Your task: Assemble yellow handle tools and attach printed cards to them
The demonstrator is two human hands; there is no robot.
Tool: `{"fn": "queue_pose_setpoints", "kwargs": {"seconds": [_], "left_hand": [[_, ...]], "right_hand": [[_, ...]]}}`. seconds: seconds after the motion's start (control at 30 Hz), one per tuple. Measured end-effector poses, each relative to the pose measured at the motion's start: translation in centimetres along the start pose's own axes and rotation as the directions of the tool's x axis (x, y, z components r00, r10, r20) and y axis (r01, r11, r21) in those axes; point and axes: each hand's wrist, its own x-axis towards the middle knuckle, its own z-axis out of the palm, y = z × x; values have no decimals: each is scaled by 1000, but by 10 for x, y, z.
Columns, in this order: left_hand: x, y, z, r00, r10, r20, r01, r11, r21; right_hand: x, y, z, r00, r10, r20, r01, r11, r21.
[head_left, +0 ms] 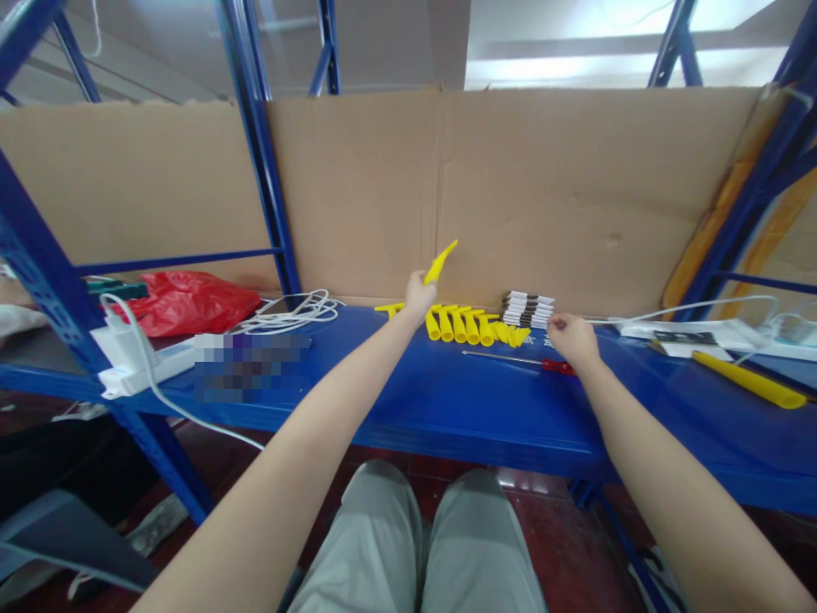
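Note:
My left hand (419,295) is closed around a yellow plastic handle (442,260), holding it tilted up in front of the cardboard. Below it, a row of similar yellow handles (459,325) lies on the blue shelf, their round ends toward me. Smaller yellow pieces (511,334) lie at the right end of that row. My right hand (573,337) has its fingers pinched beside a stack of small white pieces with black bands (528,310). What the pinch holds is too small to make out. Small silvery bits (548,341) show next to those fingertips. A screwdriver with a red handle (557,367) lies just below.
A cardboard panel (523,187) stands along the back of the blue shelf (408,400). On the left are a red plastic bag (188,302), a coiled white cable (306,311) and a power strip (153,368). A long yellow piece (750,380) lies at right, near blue rack posts.

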Motion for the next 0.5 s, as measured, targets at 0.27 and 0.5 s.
{"fn": "queue_pose_setpoints", "kwargs": {"seconds": [0.27,0.5], "left_hand": [[-37,18,-5,988,-73,136,131,858,-496],[-36,13,-5,988,46,147,7,941,-338]], "right_hand": [[5,10,9,1000,-10,-26,10,1000,-5],[5,9,5,1000,16,12,-16,1000,-9]]}}
